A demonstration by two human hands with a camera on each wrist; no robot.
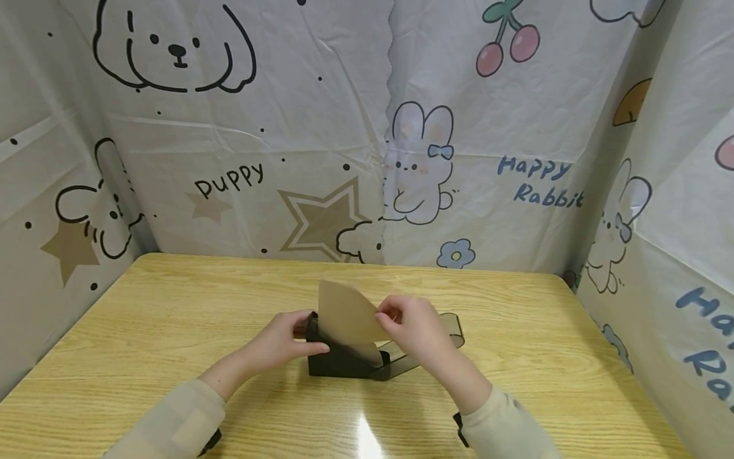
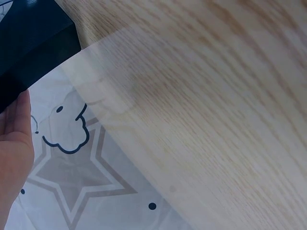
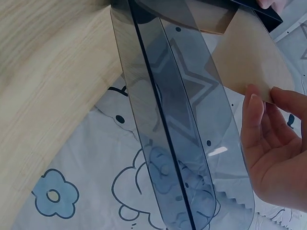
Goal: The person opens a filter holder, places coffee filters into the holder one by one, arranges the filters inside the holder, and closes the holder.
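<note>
A black holder box (image 1: 338, 364) stands on the table with its smoky clear lid (image 1: 406, 364) swung open to the right. My left hand (image 1: 278, 341) grips the box's left end, thumb on the near side. In the left wrist view, its fingers lie against the dark box (image 2: 38, 45). A brown paper coffee filter (image 1: 344, 312) rises out of the box, its lower part hidden inside. My right hand (image 1: 415, 325) pinches the filter's right corner between thumb and fingertips, above the lid. More brown paper (image 3: 206, 21) shows in the box in the right wrist view.
The wooden table (image 1: 201, 299) carries the box near its middle. White printed cloth (image 1: 321, 127) hangs behind the table and along both sides. The open lid (image 3: 177, 120) reaches out to the right, below my right hand.
</note>
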